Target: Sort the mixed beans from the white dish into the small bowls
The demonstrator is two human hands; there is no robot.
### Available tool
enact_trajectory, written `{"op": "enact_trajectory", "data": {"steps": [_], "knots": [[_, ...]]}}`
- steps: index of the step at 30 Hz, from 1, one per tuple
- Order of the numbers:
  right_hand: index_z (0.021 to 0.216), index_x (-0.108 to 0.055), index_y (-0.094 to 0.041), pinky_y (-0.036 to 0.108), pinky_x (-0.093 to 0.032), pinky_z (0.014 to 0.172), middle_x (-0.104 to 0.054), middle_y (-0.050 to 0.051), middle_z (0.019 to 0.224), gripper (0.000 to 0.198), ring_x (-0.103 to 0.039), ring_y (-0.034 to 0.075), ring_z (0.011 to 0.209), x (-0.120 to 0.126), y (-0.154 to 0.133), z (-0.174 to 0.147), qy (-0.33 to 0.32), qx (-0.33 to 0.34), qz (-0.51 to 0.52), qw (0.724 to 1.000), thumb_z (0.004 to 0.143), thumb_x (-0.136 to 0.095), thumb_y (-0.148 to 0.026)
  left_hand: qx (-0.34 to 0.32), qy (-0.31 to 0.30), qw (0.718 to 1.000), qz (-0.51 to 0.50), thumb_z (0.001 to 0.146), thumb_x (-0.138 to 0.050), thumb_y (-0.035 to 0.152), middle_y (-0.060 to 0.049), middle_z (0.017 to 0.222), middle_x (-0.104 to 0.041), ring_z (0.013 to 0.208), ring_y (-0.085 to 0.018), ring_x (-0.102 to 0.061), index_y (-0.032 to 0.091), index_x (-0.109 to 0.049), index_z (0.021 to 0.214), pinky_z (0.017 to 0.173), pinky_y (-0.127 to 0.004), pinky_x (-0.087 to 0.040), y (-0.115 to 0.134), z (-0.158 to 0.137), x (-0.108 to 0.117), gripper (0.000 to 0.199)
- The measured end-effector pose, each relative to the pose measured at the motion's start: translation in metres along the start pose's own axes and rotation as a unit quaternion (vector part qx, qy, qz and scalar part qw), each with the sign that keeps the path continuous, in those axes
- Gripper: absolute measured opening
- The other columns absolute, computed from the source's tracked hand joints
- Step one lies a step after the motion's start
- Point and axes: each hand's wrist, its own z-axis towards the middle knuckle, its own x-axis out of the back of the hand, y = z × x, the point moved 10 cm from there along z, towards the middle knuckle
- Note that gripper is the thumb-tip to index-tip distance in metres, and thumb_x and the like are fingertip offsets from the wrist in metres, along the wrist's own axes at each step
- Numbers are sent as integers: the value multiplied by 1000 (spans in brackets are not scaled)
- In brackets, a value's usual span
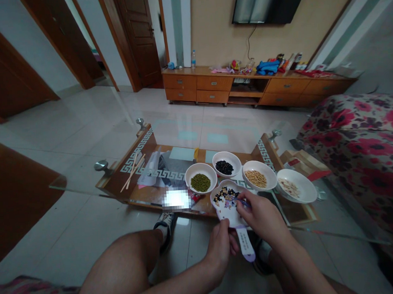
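Note:
A white, paddle-shaped dish with a handle [230,215] holds mixed dark, yellow and pale beans. My left hand [219,243] is closed on its near left edge, thumb on top. Above the dish, my right hand [262,214] pinches a thin purple tool [242,202]; its exact kind is hard to make out. Beyond the dish stand a bowl of green beans [200,165], a bowl of black beans [226,154], a bowl of yellow beans [267,170] and, at the right, a bowl of pale flat pieces [307,191].
The bowls stand on a glass-topped table [92,185] with metal knobs at its corners. Wooden chopsticks [133,171] lie at its left. A paper bag [304,160] is behind the rightmost bowl, near a flowered sofa [366,150]. A low cabinet [212,83] lines the far wall.

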Motion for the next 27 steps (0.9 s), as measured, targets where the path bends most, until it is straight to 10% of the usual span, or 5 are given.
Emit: {"op": "enact_trajectory", "data": {"steps": [27], "knots": [[96,-65,-23,28,-34,64,-73,4,85,22,-64,19,74,-17,-15,-1,-45,47,-84,994,90,-46,-32,7,-8,1000,6,78,-30,72,0,44,-48,40,-12,-40,18,-55,66,47,-26,-29,-4,2,-1,60]]}}
